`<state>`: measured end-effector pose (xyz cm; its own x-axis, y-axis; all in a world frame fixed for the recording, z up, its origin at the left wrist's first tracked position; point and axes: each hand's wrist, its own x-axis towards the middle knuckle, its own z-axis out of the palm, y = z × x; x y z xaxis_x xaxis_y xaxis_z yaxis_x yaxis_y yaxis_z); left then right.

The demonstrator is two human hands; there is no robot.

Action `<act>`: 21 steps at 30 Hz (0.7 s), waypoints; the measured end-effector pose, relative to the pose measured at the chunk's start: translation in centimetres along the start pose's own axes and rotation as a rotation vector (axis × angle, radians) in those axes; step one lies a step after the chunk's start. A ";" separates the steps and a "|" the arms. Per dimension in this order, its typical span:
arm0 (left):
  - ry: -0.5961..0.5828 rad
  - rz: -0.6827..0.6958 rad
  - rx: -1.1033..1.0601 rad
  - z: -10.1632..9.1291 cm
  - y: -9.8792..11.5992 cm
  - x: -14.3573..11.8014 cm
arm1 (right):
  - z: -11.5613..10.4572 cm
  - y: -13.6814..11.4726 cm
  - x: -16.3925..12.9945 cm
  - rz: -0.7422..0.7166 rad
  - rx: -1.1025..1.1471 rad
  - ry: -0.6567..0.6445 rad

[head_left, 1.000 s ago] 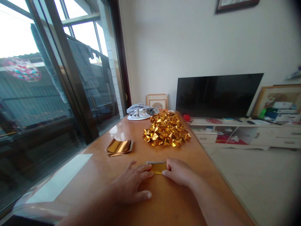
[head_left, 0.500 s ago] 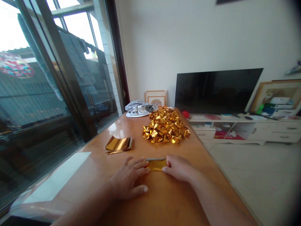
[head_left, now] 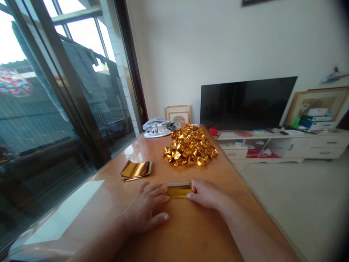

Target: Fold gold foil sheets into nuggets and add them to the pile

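Observation:
A gold foil paper sheet (head_left: 178, 192) lies on the wooden table in front of me, with a greyish folded strip along its far edge. My right hand (head_left: 204, 193) pinches its right end between thumb and curled fingers. My left hand (head_left: 148, 205) rests flat with spread fingers, its fingertips at the sheet's left end. Beyond the left hand sits a stack of gold foil sheets (head_left: 136, 170), slightly curled. A large heap of folded gold foil pieces (head_left: 189, 145) covers the table farther off.
The wooden table (head_left: 174, 233) has a white sheet (head_left: 65, 211) along its left side. A grey-white cloth bundle (head_left: 159, 127) lies at its far end. Glass sliding doors (head_left: 68, 91) stand left; a television (head_left: 245, 103) and low white cabinet (head_left: 321, 147) stand beyond, right.
My left fingertips have drawn back slightly from the sheet, so more of its left end shows. The right hand keeps its pinch. The whole view has shifted a little.

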<state>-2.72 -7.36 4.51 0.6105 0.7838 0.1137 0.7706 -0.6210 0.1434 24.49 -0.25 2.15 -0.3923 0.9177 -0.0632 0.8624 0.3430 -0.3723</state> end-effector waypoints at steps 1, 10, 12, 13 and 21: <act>0.006 -0.005 0.003 -0.1 0.1 0.1 | 0.0 0.0 0.0 0.001 -0.003 0.000; 0.063 -0.052 -0.009 0.0 0.5 1.7 | 0.2 0.0 0.1 -0.002 -0.008 0.025; 0.110 -0.080 0.003 0.6 0.2 2.2 | 0.2 0.0 0.1 -0.004 -0.010 0.025; 0.130 -0.102 0.010 0.9 0.0 2.6 | 0.2 0.0 0.1 -0.007 -0.011 0.026; 0.242 -0.292 0.048 1.5 -1.7 5.6 | 0.5 0.1 0.3 -0.011 -0.003 0.022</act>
<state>-0.33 -1.86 3.47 0.3073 0.9016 0.3045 0.9169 -0.3661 0.1587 24.31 -0.02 1.63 -0.3948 0.9180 -0.0383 0.8589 0.3540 -0.3701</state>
